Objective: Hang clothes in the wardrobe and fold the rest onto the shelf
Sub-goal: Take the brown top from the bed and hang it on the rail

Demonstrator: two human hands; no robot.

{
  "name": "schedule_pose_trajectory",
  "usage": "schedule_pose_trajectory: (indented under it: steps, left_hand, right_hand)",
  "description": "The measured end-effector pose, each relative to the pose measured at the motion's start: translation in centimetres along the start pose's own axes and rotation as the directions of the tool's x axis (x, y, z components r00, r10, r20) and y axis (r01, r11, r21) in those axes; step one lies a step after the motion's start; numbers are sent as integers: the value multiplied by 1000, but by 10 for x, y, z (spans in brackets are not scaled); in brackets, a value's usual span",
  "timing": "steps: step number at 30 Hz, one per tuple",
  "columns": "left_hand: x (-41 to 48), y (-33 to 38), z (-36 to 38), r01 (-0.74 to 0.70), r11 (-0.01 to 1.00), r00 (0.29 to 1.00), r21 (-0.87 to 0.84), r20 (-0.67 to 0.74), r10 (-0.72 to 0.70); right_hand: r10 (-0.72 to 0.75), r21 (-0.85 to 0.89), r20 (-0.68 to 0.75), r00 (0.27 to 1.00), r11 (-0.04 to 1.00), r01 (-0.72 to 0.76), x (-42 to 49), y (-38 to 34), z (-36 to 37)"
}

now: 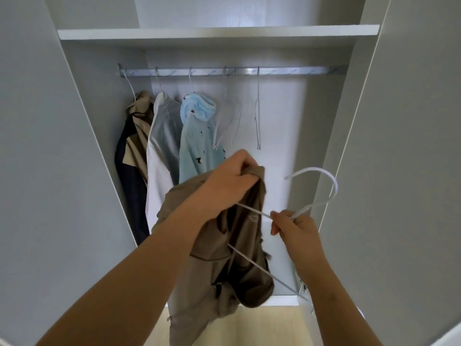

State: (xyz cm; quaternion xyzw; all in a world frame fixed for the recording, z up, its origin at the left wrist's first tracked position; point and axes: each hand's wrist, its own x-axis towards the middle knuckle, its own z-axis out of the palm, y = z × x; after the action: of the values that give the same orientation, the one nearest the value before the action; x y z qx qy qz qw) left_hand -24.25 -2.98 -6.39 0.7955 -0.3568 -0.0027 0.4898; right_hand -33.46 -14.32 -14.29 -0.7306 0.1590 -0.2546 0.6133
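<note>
Here the brown garment (pixel 224 258) is held up in front of the open wardrobe (pixel 99 146), below the rail and not yet on it. The left hand (pixel 232 181) has its grip clamped on a bunched upper edge of the fabric, fingers curled tight, and the rest hangs down in loose folds. A white hanger (pixel 335 189) is partly inside the garment: one arm runs into the cloth near the left hand, and the lower bar crosses out of the folds toward the right. The right hand (pixel 294 228) has its grip pinched on the hanger just below the hook, which curves up and to the right, clear of the fabric.

Behind, on the metal rail (pixel 287 71), three pieces already hang side by side at the left: a tan and dark jacket (pixel 134 136), a white and grey top (pixel 162 136), and a light blue top (pixel 197 136) with small dark marks. Right of them hang two empty hangers (pixel 258 86). A white shelf (pixel 217 34) spans the wardrobe above the rail. Pale wooden floor (pixel 262 325) shows at the bottom.
</note>
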Motion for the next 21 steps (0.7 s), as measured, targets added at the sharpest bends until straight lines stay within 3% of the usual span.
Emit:
schedule_pose_trajectory:
  steps: [4,6,10,14,15,18,21]
  left_hand:
    - [-7,8,9,-99,995,989,27,112,95]
    - [-8,5,14,-155,976,980,152,148,133]
    - [-14,-13,26,-319,834,945,449,216,245]
    - [-16,-39,27,-354,643,931,679,319,176]
    - [-16,-42,28,-356,634,931,687,322,173]
    - [-18,-40,30,-341,722,939,602,259,228]
    - [-20,-38,28,-312,802,948,510,111,298]
  right_hand:
    - [5,55,15,1000,998,-5,-2,-2,10]
    - [43,157,-16,999,987,-40,-3,-1,9]
    - [95,203,-98,991,976,-74,-3,6,-3]
    - [85,166,-162,983,984,-58,-4,11,-15]
    - [71,149,-169,983,988,-46,-5,12,-17]
    - [18,100,-205,979,995,3,-4,8,-19]
    - [-142,33,-293,945,987,158,2,0,-24]
